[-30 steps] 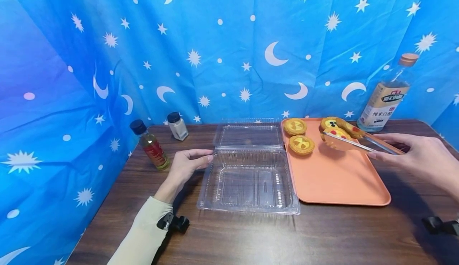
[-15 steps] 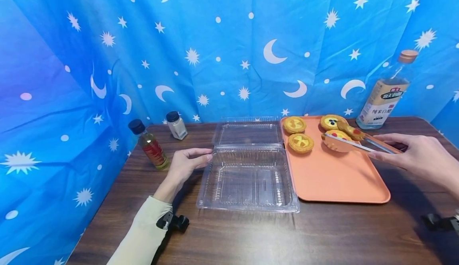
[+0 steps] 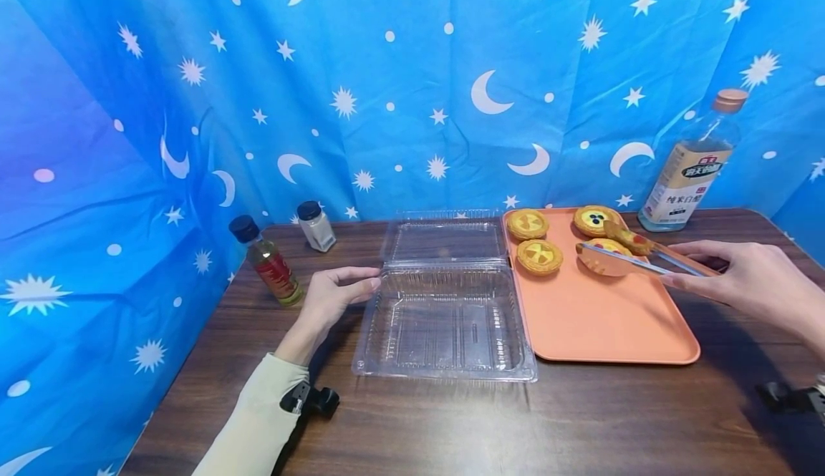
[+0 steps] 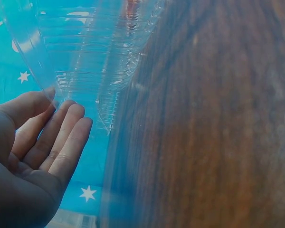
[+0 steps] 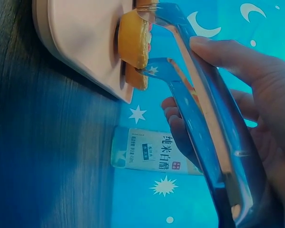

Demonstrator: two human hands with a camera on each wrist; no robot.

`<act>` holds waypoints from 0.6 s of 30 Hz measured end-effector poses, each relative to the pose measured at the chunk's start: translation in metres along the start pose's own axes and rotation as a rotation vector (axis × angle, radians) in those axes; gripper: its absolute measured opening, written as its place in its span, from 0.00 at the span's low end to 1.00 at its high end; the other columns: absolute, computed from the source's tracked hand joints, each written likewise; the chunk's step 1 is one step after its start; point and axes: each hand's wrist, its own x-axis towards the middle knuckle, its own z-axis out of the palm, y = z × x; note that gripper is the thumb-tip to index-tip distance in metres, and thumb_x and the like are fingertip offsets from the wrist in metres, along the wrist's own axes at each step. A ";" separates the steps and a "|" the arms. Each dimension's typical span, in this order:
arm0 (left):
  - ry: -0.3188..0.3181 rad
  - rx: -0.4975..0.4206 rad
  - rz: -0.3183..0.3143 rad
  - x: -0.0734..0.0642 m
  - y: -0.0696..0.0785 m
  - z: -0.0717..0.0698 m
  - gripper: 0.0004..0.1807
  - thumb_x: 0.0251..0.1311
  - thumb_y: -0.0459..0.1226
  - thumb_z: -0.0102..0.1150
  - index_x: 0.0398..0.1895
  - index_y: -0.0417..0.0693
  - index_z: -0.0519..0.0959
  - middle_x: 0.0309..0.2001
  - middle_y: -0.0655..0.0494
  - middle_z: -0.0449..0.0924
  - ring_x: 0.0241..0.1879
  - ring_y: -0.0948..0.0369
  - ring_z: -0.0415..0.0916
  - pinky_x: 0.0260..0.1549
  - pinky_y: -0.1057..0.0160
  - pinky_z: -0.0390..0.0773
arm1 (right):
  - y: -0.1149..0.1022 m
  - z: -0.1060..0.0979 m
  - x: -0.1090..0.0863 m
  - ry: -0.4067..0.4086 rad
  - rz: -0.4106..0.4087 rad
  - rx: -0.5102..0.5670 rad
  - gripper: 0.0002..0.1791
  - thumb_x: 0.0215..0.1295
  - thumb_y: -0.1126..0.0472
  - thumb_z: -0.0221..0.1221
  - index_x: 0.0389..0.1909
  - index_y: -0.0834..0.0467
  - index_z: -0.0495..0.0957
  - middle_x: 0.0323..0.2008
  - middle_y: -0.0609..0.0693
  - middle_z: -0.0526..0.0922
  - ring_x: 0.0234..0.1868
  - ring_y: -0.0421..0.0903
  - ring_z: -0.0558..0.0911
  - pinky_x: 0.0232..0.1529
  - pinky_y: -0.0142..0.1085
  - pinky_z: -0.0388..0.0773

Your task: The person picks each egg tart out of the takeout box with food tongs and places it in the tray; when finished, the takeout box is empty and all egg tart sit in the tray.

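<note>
My left hand [image 3: 331, 300] pinches the left rim of a clear plastic clamshell box [image 3: 445, 374] between thumb and index finger, the other fingers spread beside it. The box's lid [image 3: 445, 243] lies folded back. My right hand [image 3: 748, 275] grips metal tongs [image 5: 204, 104], thumb on one arm and fingers on the other. Their spread ends straddle a red-topped egg tart [image 5: 132, 40] on the orange tray [image 3: 606, 326]; in the head view they partly cover it. Behind it sits a blueberry-topped tart [image 3: 589, 220]. Two plain-topped tarts [image 3: 539, 256] line the tray's left edge.
On the left stand a dark-capped bottle with a red label [image 3: 273, 268] and a black-lidded shaker [image 3: 317, 227]. A tall, labelled glass bottle [image 3: 686, 179] stands behind the tray's right corner. A blue star-patterned cloth [image 3: 412, 104] hangs behind the wooden table [image 3: 445, 433].
The tongs have come slightly down and nearer around the red-topped tart, so the blueberry-topped one shows more. My left hand stays at the box rim.
</note>
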 end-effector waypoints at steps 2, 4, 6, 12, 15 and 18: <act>0.000 -0.003 0.004 0.000 -0.001 0.000 0.17 0.68 0.33 0.72 0.56 0.33 0.86 0.48 0.43 0.90 0.45 0.57 0.90 0.54 0.54 0.86 | 0.000 0.000 -0.001 0.001 -0.001 0.001 0.36 0.63 0.44 0.75 0.55 0.73 0.82 0.25 0.48 0.81 0.27 0.49 0.75 0.25 0.38 0.67; 0.002 -0.003 0.003 0.000 -0.002 0.000 0.17 0.67 0.33 0.72 0.55 0.33 0.86 0.48 0.43 0.90 0.45 0.57 0.90 0.54 0.54 0.86 | 0.000 0.001 -0.001 0.002 -0.005 -0.004 0.36 0.63 0.44 0.75 0.54 0.73 0.82 0.25 0.48 0.81 0.27 0.49 0.74 0.25 0.38 0.67; 0.004 0.000 -0.001 0.001 -0.003 0.000 0.17 0.67 0.33 0.73 0.55 0.33 0.86 0.48 0.43 0.90 0.45 0.57 0.90 0.54 0.54 0.86 | 0.001 0.000 -0.001 -0.002 -0.003 -0.005 0.36 0.64 0.44 0.75 0.55 0.73 0.81 0.25 0.48 0.81 0.27 0.49 0.74 0.25 0.38 0.67; 0.010 0.002 -0.010 0.002 -0.004 -0.001 0.17 0.67 0.33 0.73 0.55 0.34 0.87 0.48 0.43 0.90 0.45 0.57 0.90 0.54 0.55 0.86 | 0.002 -0.004 0.000 -0.005 0.010 0.007 0.36 0.63 0.43 0.75 0.55 0.72 0.82 0.26 0.50 0.82 0.26 0.48 0.75 0.23 0.37 0.68; 0.011 0.002 -0.010 0.002 -0.004 0.000 0.17 0.67 0.33 0.73 0.55 0.34 0.87 0.48 0.43 0.90 0.45 0.57 0.90 0.53 0.55 0.87 | 0.001 -0.006 0.000 0.006 0.021 0.025 0.36 0.62 0.43 0.76 0.55 0.71 0.82 0.26 0.50 0.83 0.26 0.47 0.75 0.22 0.36 0.68; 0.007 0.006 -0.005 0.001 -0.003 0.000 0.17 0.67 0.33 0.73 0.55 0.34 0.87 0.48 0.43 0.90 0.45 0.57 0.90 0.53 0.56 0.87 | -0.002 -0.007 -0.001 0.019 0.041 0.045 0.37 0.62 0.42 0.76 0.56 0.71 0.82 0.26 0.49 0.82 0.26 0.47 0.74 0.22 0.36 0.67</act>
